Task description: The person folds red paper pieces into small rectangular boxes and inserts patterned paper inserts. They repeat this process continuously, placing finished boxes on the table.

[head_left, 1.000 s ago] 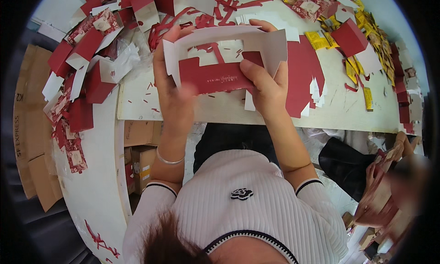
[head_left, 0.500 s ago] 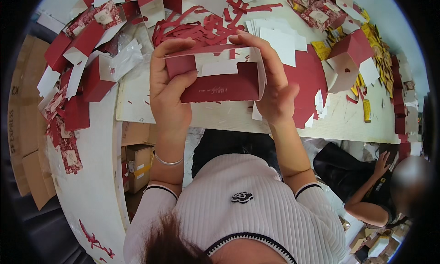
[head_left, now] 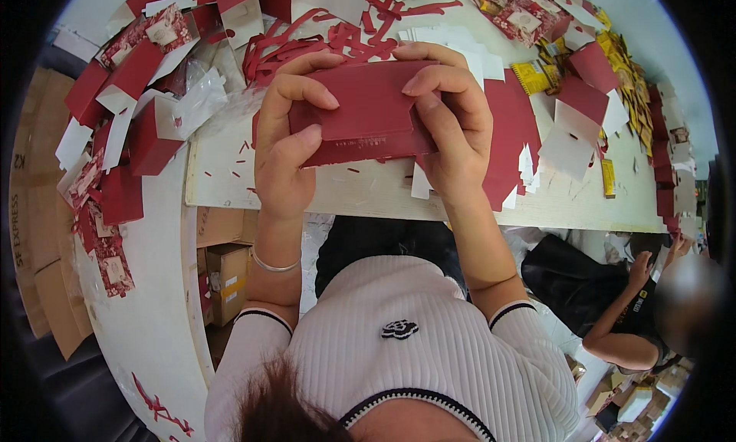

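Note:
A dark red cardboard box point(head_left: 368, 108) is held up above the near edge of the table between both my hands. My left hand point(head_left: 291, 135) grips its left end, thumb on the near side and fingers bent over the top. At the right end my right hand point(head_left: 456, 120) has its fingers curled over the upper panel and its thumb near the corner. Small print runs along the lower edge of the box. Its inside and its far side are hidden. Flat red card sheets point(head_left: 510, 135) and white card pieces point(head_left: 437, 39) lie behind and beside my right hand.
Red ribbon strips point(head_left: 322, 39) lie in a heap beyond the box. Red-and-white boxes point(head_left: 157, 135) and clear plastic wrap point(head_left: 207, 101) crowd the left. Yellow packets point(head_left: 629, 82) and an open box point(head_left: 575, 128) are at the right. A co-worker point(head_left: 632, 327) sits at the lower right.
The box was open, its hollow inside showing; now a red panel is folded over the opening. My right hand's fingers have come round onto that panel.

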A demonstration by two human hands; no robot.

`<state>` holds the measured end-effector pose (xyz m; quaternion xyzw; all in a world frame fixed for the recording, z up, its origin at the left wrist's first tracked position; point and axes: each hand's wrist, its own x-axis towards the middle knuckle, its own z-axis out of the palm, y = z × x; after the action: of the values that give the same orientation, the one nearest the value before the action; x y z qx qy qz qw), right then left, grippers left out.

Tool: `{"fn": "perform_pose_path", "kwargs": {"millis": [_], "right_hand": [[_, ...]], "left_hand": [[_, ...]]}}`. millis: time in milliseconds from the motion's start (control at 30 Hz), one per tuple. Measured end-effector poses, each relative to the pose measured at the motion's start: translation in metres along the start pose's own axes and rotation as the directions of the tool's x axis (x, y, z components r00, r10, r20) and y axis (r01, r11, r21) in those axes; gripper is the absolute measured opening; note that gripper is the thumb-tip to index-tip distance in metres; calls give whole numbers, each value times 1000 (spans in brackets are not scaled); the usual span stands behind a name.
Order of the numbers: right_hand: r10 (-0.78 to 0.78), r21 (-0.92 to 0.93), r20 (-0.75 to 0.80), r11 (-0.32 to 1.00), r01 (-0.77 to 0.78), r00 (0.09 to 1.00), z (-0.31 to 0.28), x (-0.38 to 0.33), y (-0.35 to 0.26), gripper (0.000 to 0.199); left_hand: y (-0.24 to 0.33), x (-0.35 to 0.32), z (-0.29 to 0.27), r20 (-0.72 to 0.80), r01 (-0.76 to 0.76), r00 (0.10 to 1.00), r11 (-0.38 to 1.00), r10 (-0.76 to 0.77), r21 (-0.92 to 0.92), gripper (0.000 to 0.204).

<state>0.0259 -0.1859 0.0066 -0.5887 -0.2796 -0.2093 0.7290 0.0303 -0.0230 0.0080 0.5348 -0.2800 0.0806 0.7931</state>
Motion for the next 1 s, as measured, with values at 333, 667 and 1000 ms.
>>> {"fn": "perform_pose_path", "kwargs": {"millis": [333,667,1000], "right_hand": [[50,-87,-35,995,-53,998,7,7,-14,28],[-68,-49,81,996,72,994,-2,8,-12,30],[51,-128,-19,990,-53,999,2,-1,3,47]], "left_hand": [[-3,-1,4,-2,-111,993,937,118,333,32],[-2,-3,11,-16,-199,970,829,243,523,42],[-14,-13,3,151,-479,843,592,517,648,29]]}}
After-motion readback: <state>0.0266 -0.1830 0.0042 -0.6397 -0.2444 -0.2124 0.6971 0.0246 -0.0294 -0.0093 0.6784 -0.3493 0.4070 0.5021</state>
